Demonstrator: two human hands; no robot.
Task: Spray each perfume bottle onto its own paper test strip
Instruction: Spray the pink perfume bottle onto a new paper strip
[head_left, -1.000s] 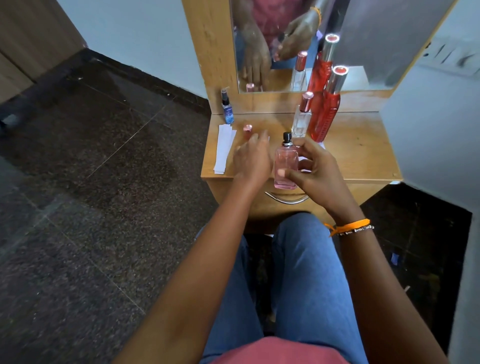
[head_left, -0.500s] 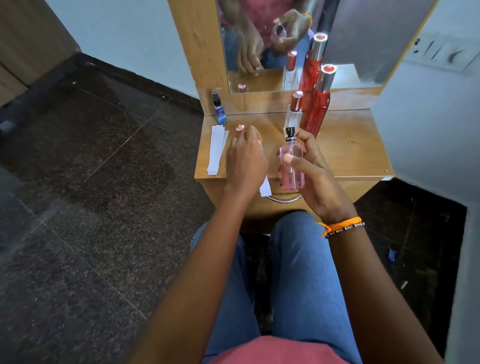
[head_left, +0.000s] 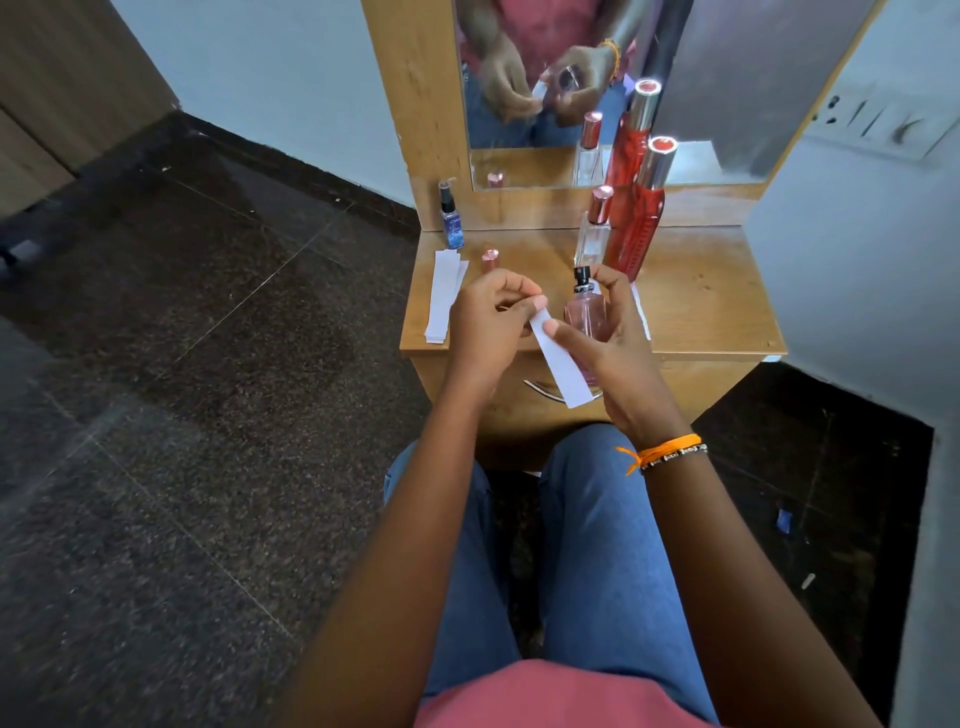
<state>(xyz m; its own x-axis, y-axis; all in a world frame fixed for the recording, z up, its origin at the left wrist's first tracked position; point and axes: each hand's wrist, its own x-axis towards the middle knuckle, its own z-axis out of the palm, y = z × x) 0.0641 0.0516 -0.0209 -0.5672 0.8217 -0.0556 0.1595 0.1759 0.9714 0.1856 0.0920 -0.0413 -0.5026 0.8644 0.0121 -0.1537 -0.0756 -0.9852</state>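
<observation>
My right hand (head_left: 618, 348) grips a pink perfume bottle (head_left: 587, 314) with a black spray nozzle, held upright above the front edge of the wooden dresser top (head_left: 701, 301). My left hand (head_left: 485, 325) pinches the top end of a white paper test strip (head_left: 558, 364), which hangs down slanting just left of the bottle. A stack of white strips (head_left: 444, 293) lies at the dresser's left edge. Behind stand a small blue spray bottle (head_left: 451, 221), a clear bottle with a rose cap (head_left: 595, 234) and a tall red bottle (head_left: 641, 218).
A small pink cap (head_left: 490, 258) stands by the strip stack. A mirror (head_left: 675, 67) rises behind the bottles and shows their reflections. A metal drawer handle (head_left: 545, 389) sits below the top. Dark stone floor lies to the left; a wall with a switch plate (head_left: 883, 124) is on the right.
My left hand picked a strip off the dresser and raised it beside the bottle. My right hand lifted the pink bottle slightly toward it.
</observation>
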